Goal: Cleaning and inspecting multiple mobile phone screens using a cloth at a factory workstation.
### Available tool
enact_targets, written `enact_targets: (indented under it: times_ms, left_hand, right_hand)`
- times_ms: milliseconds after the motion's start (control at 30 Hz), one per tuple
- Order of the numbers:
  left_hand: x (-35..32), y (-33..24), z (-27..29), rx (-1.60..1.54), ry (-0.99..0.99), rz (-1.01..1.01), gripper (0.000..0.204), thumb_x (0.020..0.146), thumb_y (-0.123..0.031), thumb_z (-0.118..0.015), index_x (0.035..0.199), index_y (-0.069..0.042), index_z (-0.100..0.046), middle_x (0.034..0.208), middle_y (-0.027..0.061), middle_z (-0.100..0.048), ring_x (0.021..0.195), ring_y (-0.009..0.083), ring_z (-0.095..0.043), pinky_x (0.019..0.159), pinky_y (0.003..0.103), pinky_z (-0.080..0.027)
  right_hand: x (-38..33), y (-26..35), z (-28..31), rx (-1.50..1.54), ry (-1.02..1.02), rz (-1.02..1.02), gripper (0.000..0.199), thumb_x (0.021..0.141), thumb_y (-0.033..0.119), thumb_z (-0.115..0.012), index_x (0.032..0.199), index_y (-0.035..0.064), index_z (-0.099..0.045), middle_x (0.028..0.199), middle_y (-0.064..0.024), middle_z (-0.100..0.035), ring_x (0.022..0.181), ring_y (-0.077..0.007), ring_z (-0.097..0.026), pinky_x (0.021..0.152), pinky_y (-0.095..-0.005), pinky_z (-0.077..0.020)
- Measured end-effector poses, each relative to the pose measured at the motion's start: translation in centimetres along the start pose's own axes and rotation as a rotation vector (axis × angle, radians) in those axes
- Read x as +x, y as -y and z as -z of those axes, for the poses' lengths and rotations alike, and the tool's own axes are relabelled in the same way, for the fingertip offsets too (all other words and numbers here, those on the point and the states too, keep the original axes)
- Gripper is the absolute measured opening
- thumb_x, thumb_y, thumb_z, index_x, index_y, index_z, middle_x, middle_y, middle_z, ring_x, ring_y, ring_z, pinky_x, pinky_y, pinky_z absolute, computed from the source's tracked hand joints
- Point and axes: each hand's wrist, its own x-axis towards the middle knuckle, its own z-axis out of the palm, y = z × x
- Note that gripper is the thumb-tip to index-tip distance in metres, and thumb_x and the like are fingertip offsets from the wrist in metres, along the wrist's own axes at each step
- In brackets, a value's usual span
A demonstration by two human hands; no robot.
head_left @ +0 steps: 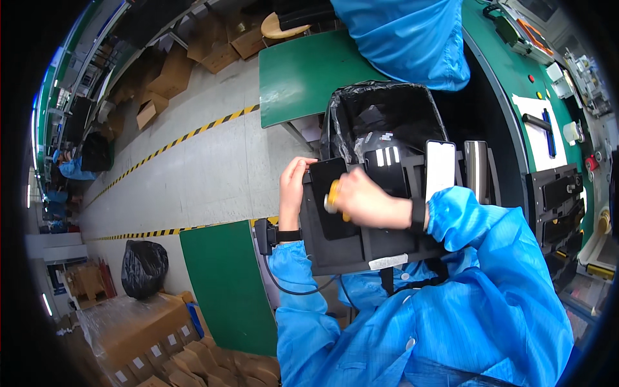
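Note:
A black tray (pixel 340 261) with several slots lies in front of me. At its left end is a dark-screened smartphone (pixel 327 173), its upper left edge held by the curled fingers of my left hand (pixel 293 186). My right hand (pixel 369 198) is closed round a small yellow tool with a pale round end (pixel 333 196), pressed to or just above that phone's face; motion blurs it. Beside it in the tray lie another black phone (pixel 390 175) reflecting lights, a phone with a lit white screen (pixel 440 166) and a glossy grey-brown phone (pixel 476 169).
Beyond the tray stands a bin lined with a black bag (pixel 340 122), with small scraps in it. Green tables (pixel 303 71) are ahead and at lower left (pixel 222 284). Right, a green workbench holds a pen (pixel 549 132) on paper. A blue-clad person (pixel 406 39) is at the top.

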Motion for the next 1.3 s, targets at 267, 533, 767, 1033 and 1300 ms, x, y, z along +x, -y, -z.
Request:
enact_targets:
  times_ms: [267,533,767,1033,1300]
  left_hand:
    - [-0.3,-0.4,-0.7,-0.025,-0.032,-0.041,0.035,0.1,-0.022,-0.041,0.102,0.003,-0.066,0.101,0.0065,-0.066,0.094,0.0143,-0.057,0.088,0.028,-0.042]
    - [-5.0,-0.7,0.7,0.035,-0.266,0.011,0.031,0.099,-0.023,-0.044,0.108,0.001,-0.062,0.11,0.0091,-0.063,0.107,0.0187,-0.056,0.096,0.033,-0.04]
    - [-15.6,-0.9,-1.4,0.345,-0.244,0.15,0.041,0.094,-0.015,-0.054,0.129,0.003,-0.045,0.128,0.0178,-0.05,0.118,0.0271,-0.049,0.102,0.036,-0.037]
    - [-18.2,0.4,-2.3,0.783,-0.311,-0.085,0.048,0.078,-0.002,-0.059,0.123,0.009,-0.05,0.126,0.0236,-0.05,0.117,0.038,-0.049,0.101,0.041,-0.036]
    - [-19.0,-1.2,-3.0,0.534,-0.262,0.012,0.048,0.077,0.003,-0.054,0.125,0.007,-0.051,0.117,0.0184,-0.056,0.106,0.0303,-0.055,0.095,0.035,-0.041]
  right_hand:
    - [3.0,-4.4,-0.8,-0.002,-0.344,-0.016,0.016,0.064,0.012,-0.068,0.079,0.0115,-0.063,0.086,-0.0063,-0.058,0.085,-0.0236,-0.056,0.075,-0.0373,-0.0362]
    - [-6.9,5.7,1.6,0.43,0.003,0.171,0.021,0.067,0.01,-0.068,0.088,0.0079,-0.066,0.092,-0.0078,-0.061,0.093,-0.0258,-0.056,0.078,-0.0383,-0.0411]
    - [-21.6,-2.4,4.5,0.389,-0.578,-0.781,0.022,0.081,-0.002,-0.06,0.103,0.0,-0.062,0.114,-0.0174,-0.053,0.105,-0.0342,-0.053,0.091,-0.0379,-0.0449]
    - [-34.1,-9.2,0.5,1.263,-0.677,-0.983,0.022,0.091,0.011,-0.053,0.109,0.0008,-0.061,0.104,-0.002,-0.063,0.099,-0.0108,-0.056,0.088,-0.0238,-0.0434]
    - [-35.6,-7.8,-0.9,1.05,-0.709,-1.022,0.019,0.092,0.018,-0.057,0.102,0.0037,-0.062,0.092,-0.0026,-0.063,0.09,-0.0112,-0.055,0.084,-0.0267,-0.0437]
